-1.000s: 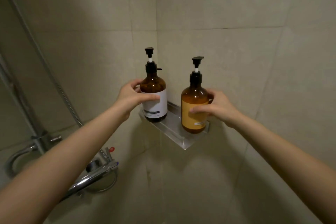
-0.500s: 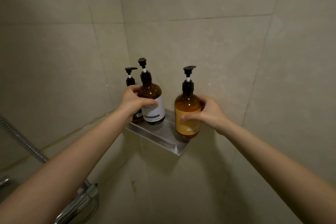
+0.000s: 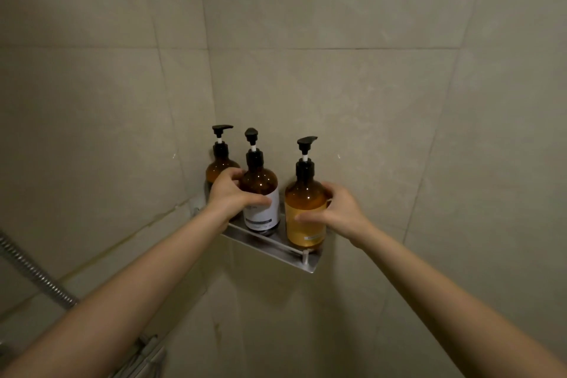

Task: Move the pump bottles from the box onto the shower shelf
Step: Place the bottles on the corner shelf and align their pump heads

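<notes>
Nearest, the right hand (image 3: 340, 213) grips the yellow-labelled bottle (image 3: 305, 215) at the right end of the corner shelf (image 3: 302, 264). Left of it, the left hand (image 3: 230, 196) clasps the white-labelled bottle (image 3: 260, 193). Farthest left, a third bottle (image 3: 219, 167) stands ungripped. Apparently only letting go remains; the box is out of view.

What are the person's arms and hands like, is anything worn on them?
Both arms are bare as far as the picture shows: no sleeves, gloves, watch or bracelets. The left hand and right hand show no rings on the visible fingers, and no markings.
</notes>
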`<state>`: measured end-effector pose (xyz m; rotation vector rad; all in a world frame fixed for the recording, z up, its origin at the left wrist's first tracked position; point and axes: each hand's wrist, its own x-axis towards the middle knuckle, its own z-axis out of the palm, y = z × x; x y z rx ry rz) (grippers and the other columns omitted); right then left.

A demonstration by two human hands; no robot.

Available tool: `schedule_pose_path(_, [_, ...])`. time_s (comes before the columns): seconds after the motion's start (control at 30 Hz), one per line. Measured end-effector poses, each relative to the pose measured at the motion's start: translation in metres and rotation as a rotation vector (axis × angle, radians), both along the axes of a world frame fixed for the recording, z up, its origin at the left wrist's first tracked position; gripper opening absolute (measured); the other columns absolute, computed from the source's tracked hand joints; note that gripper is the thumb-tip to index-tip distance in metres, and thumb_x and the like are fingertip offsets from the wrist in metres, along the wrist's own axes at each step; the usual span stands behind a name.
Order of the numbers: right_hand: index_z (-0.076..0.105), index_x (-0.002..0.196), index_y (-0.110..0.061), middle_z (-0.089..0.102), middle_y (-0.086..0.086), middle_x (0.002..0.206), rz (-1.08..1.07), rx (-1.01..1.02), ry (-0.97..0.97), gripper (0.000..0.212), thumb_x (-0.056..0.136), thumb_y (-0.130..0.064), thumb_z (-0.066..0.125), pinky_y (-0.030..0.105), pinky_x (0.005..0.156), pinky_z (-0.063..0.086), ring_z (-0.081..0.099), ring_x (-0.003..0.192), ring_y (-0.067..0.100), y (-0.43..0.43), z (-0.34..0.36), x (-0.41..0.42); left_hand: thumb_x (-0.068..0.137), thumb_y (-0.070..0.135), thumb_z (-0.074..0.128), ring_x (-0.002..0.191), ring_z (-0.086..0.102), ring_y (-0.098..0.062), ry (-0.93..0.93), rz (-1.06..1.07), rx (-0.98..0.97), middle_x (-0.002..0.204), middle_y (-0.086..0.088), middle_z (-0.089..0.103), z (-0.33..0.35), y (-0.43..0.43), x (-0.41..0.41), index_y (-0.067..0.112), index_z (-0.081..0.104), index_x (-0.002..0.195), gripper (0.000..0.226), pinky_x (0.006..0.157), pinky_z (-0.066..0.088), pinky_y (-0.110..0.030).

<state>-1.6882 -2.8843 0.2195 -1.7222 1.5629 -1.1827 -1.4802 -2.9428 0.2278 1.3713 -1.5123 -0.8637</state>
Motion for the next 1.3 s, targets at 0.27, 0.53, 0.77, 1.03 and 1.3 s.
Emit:
schedule_pose_path(0.27, [0.048,0.129,-0.015,0.058,0.003,0.122,-0.070,0.033,-0.008,0.083,0.057,-0.030,0.087,0.027,0.084,0.047,0.056,0.108,0.019,-0.001,-0.004,0.011,0.050,0.015,0.089,0.113,0.055,-0.024,0.016,-0.035,-0.005,0.123,-0.006,0.057,-0.006,-0.002,0.004,0.016,0.045,0.126,0.088,0.087,0.044,-0.034])
schedule_pose_path(0.53, [0.050,0.116,-0.024,0.056,-0.009,0.103,-0.099,0.041,-0.039,0.074,0.054,-0.034,0.087,0.019,0.073,0.045,0.055,0.095,0.012,-0.007,-0.012,0.015,0.051,0.015,0.088,0.115,0.054,-0.023,0.016,-0.075,-0.015,0.125,-0.006,0.058,-0.012,-0.012,0.006,0.017,0.046,0.126,0.086,0.089,0.045,-0.034])
schedule_pose_path(0.77, [0.045,0.123,-0.026,0.053,-0.010,0.112,-0.107,0.014,-0.018,0.074,0.061,-0.039,0.083,0.011,0.067,0.041,0.053,0.101,0.009,-0.001,-0.019,0.019,0.059,0.021,0.085,0.123,0.049,-0.026,-0.080,-0.137,-0.031,0.133,-0.006,0.052,-0.011,-0.011,0.007,0.017,0.039,0.132,0.086,0.098,0.042,-0.040])
schedule_pose_path(1.03, [0.034,0.144,-0.020,0.044,0.010,0.144,-0.025,0.038,-0.171,0.063,0.087,-0.020,0.062,0.046,0.107,0.039,0.044,0.130,0.027,0.012,0.011,0.007,0.074,0.026,0.075,0.124,0.048,-0.024,-0.079,-0.227,-0.125,0.139,-0.012,0.048,0.017,-0.015,0.018,0.010,0.039,0.139,0.076,0.093,0.041,-0.028])
schedule_pose_path(1.3, [0.049,0.134,-0.013,0.057,0.007,0.132,-0.014,0.080,0.058,0.062,0.077,-0.012,0.073,0.044,0.104,0.043,0.053,0.121,0.025,0.011,0.027,0.014,0.067,0.011,0.080,0.116,0.054,-0.018,-0.181,-0.286,-0.140,0.132,-0.010,0.056,0.026,-0.018,0.023,0.005,0.047,0.133,0.075,0.094,0.043,-0.029])
